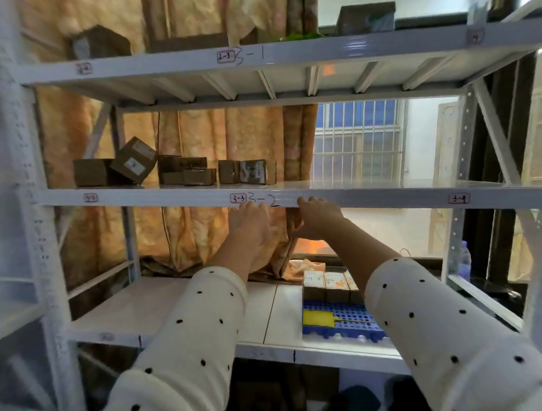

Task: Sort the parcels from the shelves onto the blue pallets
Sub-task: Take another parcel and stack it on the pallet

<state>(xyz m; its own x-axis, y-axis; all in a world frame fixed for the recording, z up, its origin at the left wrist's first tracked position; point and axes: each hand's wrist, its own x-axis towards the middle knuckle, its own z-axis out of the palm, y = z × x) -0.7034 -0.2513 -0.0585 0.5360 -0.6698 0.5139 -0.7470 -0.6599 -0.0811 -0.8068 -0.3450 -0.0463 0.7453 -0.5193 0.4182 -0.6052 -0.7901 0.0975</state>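
Head view: fingertips [306, 200] behind shelf edge [372, 197]

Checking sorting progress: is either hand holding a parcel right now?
No. The left hand and right hand are both empty at the middle shelf edge, apart from the parcels farther left.

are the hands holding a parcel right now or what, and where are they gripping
No parcel is held. Both the left hand and the right hand are raised to the front edge of the middle shelf, fingertips at its lip.

Orange curtain [198, 140] beside barred window [358, 139]; daylight.
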